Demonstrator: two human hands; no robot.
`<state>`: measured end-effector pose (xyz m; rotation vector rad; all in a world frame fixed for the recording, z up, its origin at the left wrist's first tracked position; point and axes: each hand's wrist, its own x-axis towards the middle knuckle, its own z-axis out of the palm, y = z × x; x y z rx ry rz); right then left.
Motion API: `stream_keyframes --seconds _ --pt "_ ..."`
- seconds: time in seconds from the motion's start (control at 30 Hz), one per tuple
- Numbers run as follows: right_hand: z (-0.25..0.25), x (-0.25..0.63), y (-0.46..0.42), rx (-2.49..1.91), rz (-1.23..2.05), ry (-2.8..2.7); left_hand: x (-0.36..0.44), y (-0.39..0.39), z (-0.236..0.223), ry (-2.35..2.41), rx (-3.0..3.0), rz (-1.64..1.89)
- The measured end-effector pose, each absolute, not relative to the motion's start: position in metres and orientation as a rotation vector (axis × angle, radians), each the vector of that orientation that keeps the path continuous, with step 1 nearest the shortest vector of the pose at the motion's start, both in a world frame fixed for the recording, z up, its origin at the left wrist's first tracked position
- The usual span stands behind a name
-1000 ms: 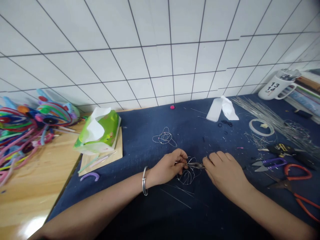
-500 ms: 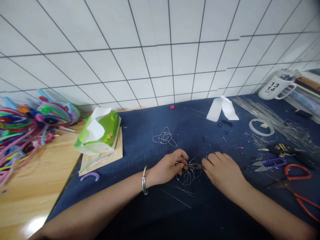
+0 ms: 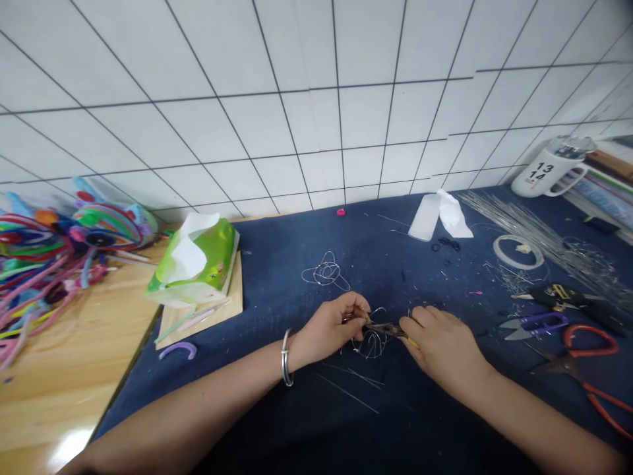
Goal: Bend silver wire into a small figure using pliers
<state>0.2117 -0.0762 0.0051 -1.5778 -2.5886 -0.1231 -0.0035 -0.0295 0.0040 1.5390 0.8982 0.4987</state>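
Here's the left hand (image 3: 332,330), fingers pinched narrow near the tips of the pliers (image 3: 388,328); whatever sits between those fingertips is too small to make out. Over on the other side the right hand (image 3: 442,343) is wrapped around the pliers' handles, and nearly all of the grip is lost behind the fingers, just a bit of yellow peeking out below. The plier tips run right up to the left fingers, and how far they part, I can't tell. Under the pliers lies a tangle of thin wire (image 3: 370,345), on the dark blue cloth (image 3: 277,264), partly covered by the left hand and by the tool, its loops hard to trace. Beyond the left hand, a second wire coil (image 3: 326,271) lies in full view, tiny beads barely readable. Off right, orange-handled scissors (image 3: 568,363) rest with one handle running out of frame.
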Motion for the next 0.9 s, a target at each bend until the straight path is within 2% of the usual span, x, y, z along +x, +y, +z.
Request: stream_keyframes --seconds 0.57,0.9 --pt "0.015 0.212 -0.075 -1.595 -0.324 -2.641 -0.003 -0.029 0.003 0.922 1.57 0.454" --pt "0.015 0.211 -0.075 -1.607 -0.305 -2.606 -0.001 -0.031 0.003 0.934 1.63 0.466"
